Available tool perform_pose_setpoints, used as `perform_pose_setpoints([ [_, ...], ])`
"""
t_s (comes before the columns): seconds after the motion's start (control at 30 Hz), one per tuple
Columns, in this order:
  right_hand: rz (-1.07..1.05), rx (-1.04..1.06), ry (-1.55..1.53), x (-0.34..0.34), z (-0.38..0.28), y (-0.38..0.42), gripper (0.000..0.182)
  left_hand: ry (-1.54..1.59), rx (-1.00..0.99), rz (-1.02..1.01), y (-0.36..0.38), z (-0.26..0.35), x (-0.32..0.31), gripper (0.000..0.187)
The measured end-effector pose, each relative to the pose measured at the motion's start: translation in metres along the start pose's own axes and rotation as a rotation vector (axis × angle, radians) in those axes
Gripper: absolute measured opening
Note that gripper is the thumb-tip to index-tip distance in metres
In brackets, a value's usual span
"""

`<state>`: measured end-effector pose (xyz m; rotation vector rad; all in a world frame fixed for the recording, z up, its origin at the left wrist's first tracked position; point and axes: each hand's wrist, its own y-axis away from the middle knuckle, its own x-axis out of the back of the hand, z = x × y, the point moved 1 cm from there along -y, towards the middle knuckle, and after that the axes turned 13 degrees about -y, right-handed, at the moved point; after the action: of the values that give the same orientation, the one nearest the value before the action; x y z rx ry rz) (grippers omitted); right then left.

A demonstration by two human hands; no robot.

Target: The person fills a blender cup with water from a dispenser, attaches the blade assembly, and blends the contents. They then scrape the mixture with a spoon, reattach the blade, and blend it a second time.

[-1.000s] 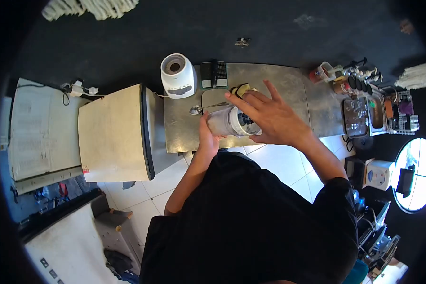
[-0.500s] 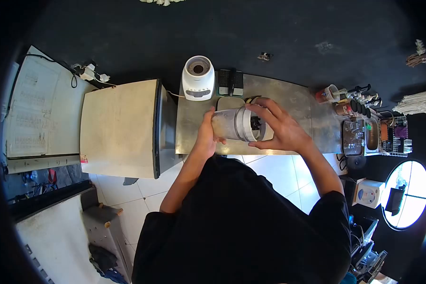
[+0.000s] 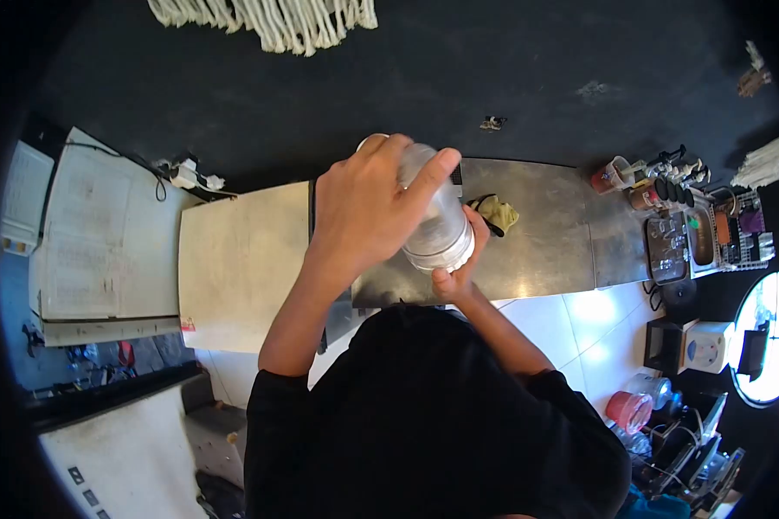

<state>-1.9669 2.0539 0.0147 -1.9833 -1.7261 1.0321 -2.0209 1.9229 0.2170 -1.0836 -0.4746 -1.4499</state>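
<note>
A clear blender jar [image 3: 440, 221] is held tilted above the counter, its white ribbed collar end nearest me. My left hand [image 3: 359, 208] wraps over its far end, thumb stretched along the side. Around the collar end, the fingers and thumb of my right hand [image 3: 460, 264] grip from the right. Behind my left hand, only a small white edge of the blender base [image 3: 372, 141] shows. A yellow and black cloth [image 3: 497, 214] lies on the metal counter [image 3: 545, 233], just right of my right hand.
A white chest-like unit [image 3: 247, 268] stands left of the counter. At the right are bottles [image 3: 666, 164], a tray of glasses [image 3: 666, 251], a sink [image 3: 704, 235] and a dish rack [image 3: 749, 229]. White fringe [image 3: 277, 22] hangs on the dark wall.
The jar has turned so its collar end points toward me. My left hand has moved over its far end, and my right hand has come down to the collar. The view has shifted left.
</note>
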Motion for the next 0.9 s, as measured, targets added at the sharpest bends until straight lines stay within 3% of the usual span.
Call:
perform_pose_setpoints([
  [0.03, 0.176, -0.127, -0.229, -0.014, -0.005, -0.004, 0.101, 0.141, -0.054, -0.018, -0.005, 0.004, 0.003, 0.055],
  [0.07, 0.187, -0.11, -0.232, -0.02, -0.009, -0.011, 0.101, 0.133, -0.073, -0.019, -0.011, 0.003, 0.004, 0.055],
  [0.13, 0.16, -0.078, -0.188, -0.028, -0.017, -0.025, 0.101, 0.496, -0.324, 0.058, -0.022, -0.008, 0.005, 0.05],
  [0.17, 0.129, -0.061, -0.102, -0.025, -0.02, -0.035, 0.104, 0.857, -0.267, -0.084, -0.026, -0.019, 0.001, 0.06],
  [0.2, 0.142, -0.05, -0.103, -0.023, -0.023, -0.043, 0.104, 0.851, -0.279, -0.095, -0.025, -0.021, -0.01, 0.06],
  [0.27, 0.06, -0.279, -0.249, -0.022, -0.028, -0.054, 0.105, 1.018, -0.244, -0.045, -0.019, -0.025, -0.028, 0.083],
  [0.3, 0.038, -0.383, -0.405, -0.021, -0.03, -0.057, 0.106, 0.958, -0.218, -0.129, -0.021, -0.031, -0.028, 0.099],
  [0.33, 0.036, -0.378, -0.408, -0.02, -0.033, -0.062, 0.106, 0.955, -0.223, -0.127, -0.022, -0.033, -0.028, 0.099],
  [0.4, -0.189, -0.548, -0.494, -0.02, -0.036, -0.071, 0.11, 0.935, -0.236, -0.098, -0.021, -0.032, -0.028, 0.097],
  [0.47, -0.209, -0.569, -0.567, -0.015, -0.034, -0.085, 0.114, 0.934, -0.185, -0.066, -0.016, -0.031, -0.033, 0.1],
  [0.53, -0.223, -0.586, -0.282, -0.016, -0.038, -0.097, 0.112, 0.738, -0.275, 0.003, -0.015, -0.03, -0.036, 0.103],
  [0.6, -0.216, -0.616, -0.202, -0.014, -0.038, -0.098, 0.11, 0.708, -0.279, -0.01, -0.017, -0.032, -0.041, 0.106],
  [0.7, -0.21, -0.651, -0.251, -0.01, -0.028, -0.098, 0.108, 0.787, -0.211, 0.006, -0.017, -0.032, -0.046, 0.102],
  [0.77, -0.315, -0.608, -0.213, -0.009, -0.019, -0.099, 0.104, 0.773, -0.177, 0.022, -0.017, -0.038, -0.053, 0.095],
  [0.9, -0.213, -0.678, -0.25, -0.019, -0.021, -0.104, 0.095, 1.004, -0.076, 0.081, -0.018, -0.049, -0.071, 0.083],
])
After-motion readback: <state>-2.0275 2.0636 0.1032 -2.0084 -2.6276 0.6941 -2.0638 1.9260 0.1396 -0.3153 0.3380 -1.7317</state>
